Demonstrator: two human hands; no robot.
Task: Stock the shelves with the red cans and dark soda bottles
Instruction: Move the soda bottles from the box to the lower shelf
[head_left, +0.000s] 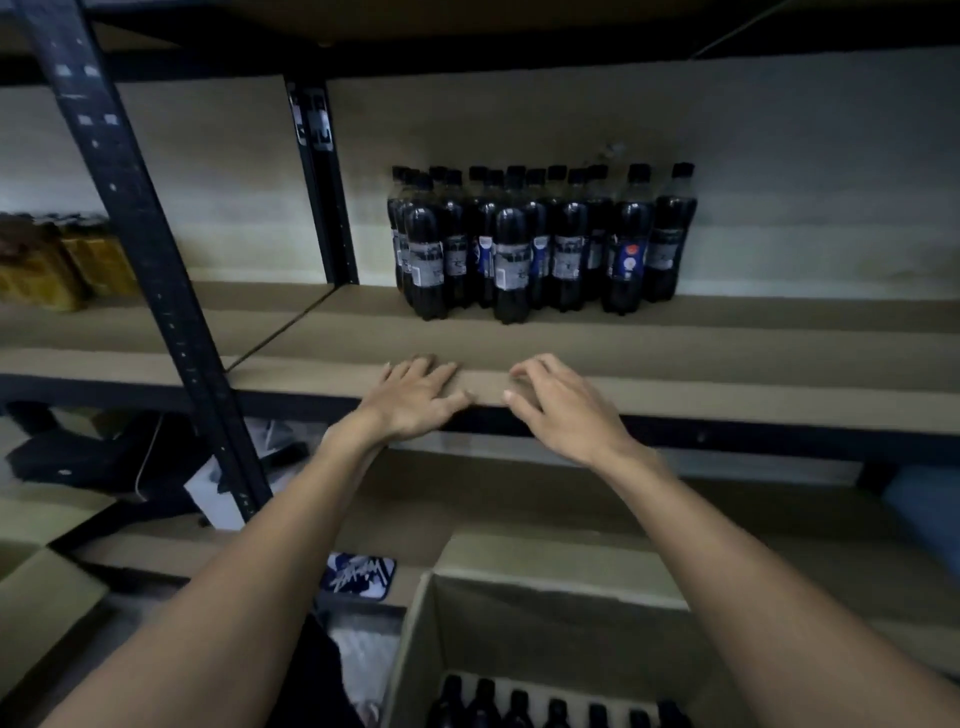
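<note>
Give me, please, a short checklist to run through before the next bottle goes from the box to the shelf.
1. Hands free: left hand and right hand hold nothing, at the front edge of the shelf. Ok.
2. Stock to pick: boxed bottles show in the open cardboard box below. Ok.
3. Room on the shelf: bare board in front of and to the right of the shelved bottles. Ok.
4. Shelved bottles upright. Ok.
5. Red cans at hand: none in view. Not ok.
6. How many remain in the box: the frame cuts it off. Cannot tell.

Yellow packs (62, 265) far left, blurred; dark bag (104, 457) below; blue-white patterned item (358, 574) just left of open cardboard box (545, 629).
</note>
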